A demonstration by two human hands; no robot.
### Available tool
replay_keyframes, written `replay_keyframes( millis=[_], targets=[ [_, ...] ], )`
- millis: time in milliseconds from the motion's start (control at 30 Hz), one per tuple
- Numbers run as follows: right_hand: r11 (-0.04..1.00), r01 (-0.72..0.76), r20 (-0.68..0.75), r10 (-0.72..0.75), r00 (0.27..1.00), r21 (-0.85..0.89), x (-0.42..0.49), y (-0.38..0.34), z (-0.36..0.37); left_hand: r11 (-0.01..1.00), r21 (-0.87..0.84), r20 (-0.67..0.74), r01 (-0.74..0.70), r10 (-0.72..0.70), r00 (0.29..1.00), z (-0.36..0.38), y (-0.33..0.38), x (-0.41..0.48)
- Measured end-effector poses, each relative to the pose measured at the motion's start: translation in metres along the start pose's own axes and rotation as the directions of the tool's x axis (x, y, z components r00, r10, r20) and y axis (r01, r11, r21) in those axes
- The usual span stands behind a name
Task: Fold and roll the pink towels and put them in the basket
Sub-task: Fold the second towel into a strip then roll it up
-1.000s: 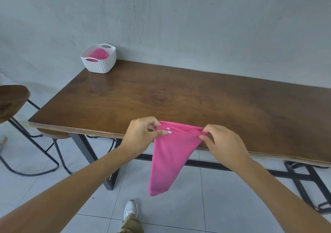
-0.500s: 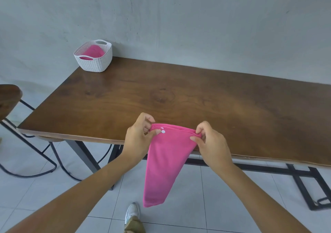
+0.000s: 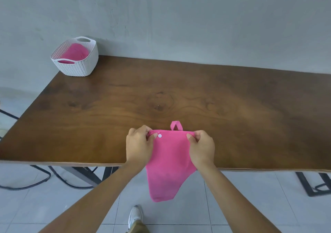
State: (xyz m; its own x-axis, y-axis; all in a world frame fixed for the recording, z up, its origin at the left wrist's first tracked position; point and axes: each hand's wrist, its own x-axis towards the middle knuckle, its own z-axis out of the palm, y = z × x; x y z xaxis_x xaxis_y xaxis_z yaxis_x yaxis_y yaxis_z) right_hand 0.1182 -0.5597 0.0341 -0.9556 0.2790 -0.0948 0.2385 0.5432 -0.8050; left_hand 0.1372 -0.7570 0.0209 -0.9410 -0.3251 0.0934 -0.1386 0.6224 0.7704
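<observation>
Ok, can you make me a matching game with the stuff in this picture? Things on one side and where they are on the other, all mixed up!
Things:
1. white basket
2. towel with the white dot
3. white shoe
4. other pink towel

Places:
a. on the floor tiles
b. inside the basket
c. far left corner of the table
d. pinched by the left hand and right hand, hanging over the table's near edge

Pairs: 1-c, 2-d, 3-a, 4-b

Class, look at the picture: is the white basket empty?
No, the basket on the table's far corner already holds a pink towel.
</observation>
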Motion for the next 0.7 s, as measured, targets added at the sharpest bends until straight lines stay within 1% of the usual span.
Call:
replay_keyframes(
  millis=[100, 167, 267, 433, 567, 700],
  targets=[
    [0.972, 0.042, -0.062, -0.058, 0.996, -0.231, 0.012, 0.007, 0.012, 0.984, 0.167, -0.016, -0.06, 0.063, 0.998, 0.008, -0.007, 0.013],
    [0.953, 0.073, -0.085, -0.102, 0.991, -0.294, 0.022, 0.007, 0.016, 0.973, 0.216, -0.026, -0.084, 0.092, 0.995, 0.012, -0.008, 0.025],
    [0.951, 0.069, -0.074, -0.095, 0.993, -0.302, 0.044, 0.0, 0.018, 0.973, 0.216, -0.032, -0.078, 0.087, 0.996, 0.018, -0.007, 0.049],
    [0.94, -0.012, -0.038, -0.001, 0.999, -0.34, 0.091, -0.019, 0.02, 0.976, 0.209, -0.006, -0.065, 0.068, 0.998, 0.027, -0.001, 0.096],
    [0.934, -0.103, -0.023, 0.101, 0.995, -0.341, 0.129, -0.039, 0.025, 0.982, 0.184, 0.003, -0.031, 0.031, 1.0, 0.035, 0.006, 0.134],
    [0.903, -0.15, 0.001, 0.164, 0.986, -0.402, 0.162, -0.055, 0.03, 0.988, 0.155, 0.018, 0.007, -0.01, 1.0, 0.041, 0.011, 0.168]
  ],
)
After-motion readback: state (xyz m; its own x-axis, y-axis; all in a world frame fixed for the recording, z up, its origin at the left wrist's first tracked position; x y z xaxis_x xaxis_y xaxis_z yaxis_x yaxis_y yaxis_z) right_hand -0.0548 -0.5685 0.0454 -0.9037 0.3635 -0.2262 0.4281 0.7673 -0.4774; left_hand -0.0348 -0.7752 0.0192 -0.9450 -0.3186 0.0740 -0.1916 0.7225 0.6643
